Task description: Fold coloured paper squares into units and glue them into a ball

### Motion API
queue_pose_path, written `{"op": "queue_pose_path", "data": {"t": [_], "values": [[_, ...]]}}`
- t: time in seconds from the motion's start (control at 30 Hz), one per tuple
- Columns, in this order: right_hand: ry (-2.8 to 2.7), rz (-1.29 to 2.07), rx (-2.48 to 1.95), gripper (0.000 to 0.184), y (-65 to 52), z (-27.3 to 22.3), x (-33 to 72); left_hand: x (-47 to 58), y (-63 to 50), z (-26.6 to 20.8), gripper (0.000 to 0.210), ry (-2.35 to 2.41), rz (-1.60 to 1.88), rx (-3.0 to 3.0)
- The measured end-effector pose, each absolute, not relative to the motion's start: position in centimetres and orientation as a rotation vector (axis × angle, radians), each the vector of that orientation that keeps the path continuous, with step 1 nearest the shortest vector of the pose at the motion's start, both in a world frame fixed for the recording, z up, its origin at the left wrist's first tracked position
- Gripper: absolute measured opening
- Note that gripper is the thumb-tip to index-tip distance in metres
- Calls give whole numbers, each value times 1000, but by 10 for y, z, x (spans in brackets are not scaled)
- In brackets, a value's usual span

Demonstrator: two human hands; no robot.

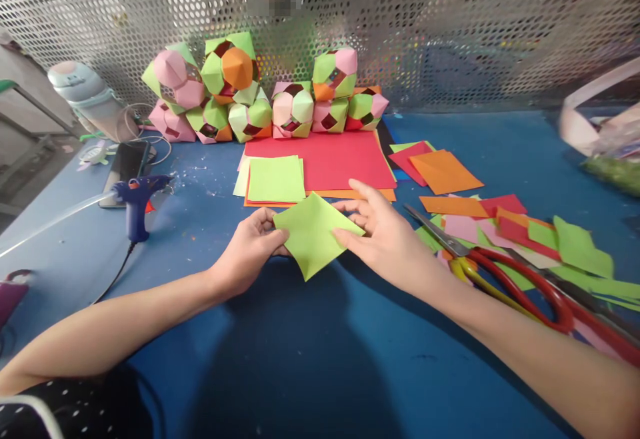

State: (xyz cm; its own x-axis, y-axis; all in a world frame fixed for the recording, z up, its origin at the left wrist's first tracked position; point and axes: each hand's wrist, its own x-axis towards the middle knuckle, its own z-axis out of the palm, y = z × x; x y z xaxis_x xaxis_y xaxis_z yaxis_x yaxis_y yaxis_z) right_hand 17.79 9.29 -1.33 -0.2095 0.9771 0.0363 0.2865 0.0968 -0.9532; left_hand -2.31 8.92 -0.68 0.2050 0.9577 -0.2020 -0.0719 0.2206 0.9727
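A green paper square (314, 238) is held up above the blue table, turned so that one corner points toward me. My left hand (255, 242) pinches its left corner between thumb and fingers. At the right corner, my right hand (377, 229) has its thumb on the front of the paper and the fingers behind, the index finger raised. Just beyond lies a stack of green squares (276, 179), resting on large red paper sheets (345, 159). Faint creases show on the held square.
Folded paper balls (293, 109) stand along the perforated metal panel (400, 26). To the left are a glue gun (137, 206), a phone (125, 166) and a bottle (87, 96). Scissors (520, 279), orange paper squares (445, 171) and paper scraps (580, 246) lie on the right.
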Motion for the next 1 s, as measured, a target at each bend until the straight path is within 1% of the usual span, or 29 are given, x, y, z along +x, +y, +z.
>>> {"op": "queue_pose_path", "data": {"t": [0.2,0.37,0.5,0.6,0.63,0.77,0.87,1.0], "values": [[-1816,1050,-1311,60,94,-14,179,-29,95,-1,11,1290,879,1429],[-1832,991,-1414,48,96,-15,180,-36,100,-1,7,1363,708,1764],[-1934,939,-1402,33,95,-13,182,-43,107,0,10,1329,597,2113],[-2056,909,-1342,13,94,-11,182,-50,115,2,13,1189,472,2324],[-2101,876,-1318,11,94,-11,182,-52,118,2,14,1136,435,2363],[-2294,633,-1156,18,91,-18,181,-58,125,3,16,998,350,2429],[-2393,409,-1058,20,88,-24,180,-60,127,3,18,937,337,2460],[-2442,218,-833,22,83,-26,179,-61,129,3,19,855,343,2464]]}}
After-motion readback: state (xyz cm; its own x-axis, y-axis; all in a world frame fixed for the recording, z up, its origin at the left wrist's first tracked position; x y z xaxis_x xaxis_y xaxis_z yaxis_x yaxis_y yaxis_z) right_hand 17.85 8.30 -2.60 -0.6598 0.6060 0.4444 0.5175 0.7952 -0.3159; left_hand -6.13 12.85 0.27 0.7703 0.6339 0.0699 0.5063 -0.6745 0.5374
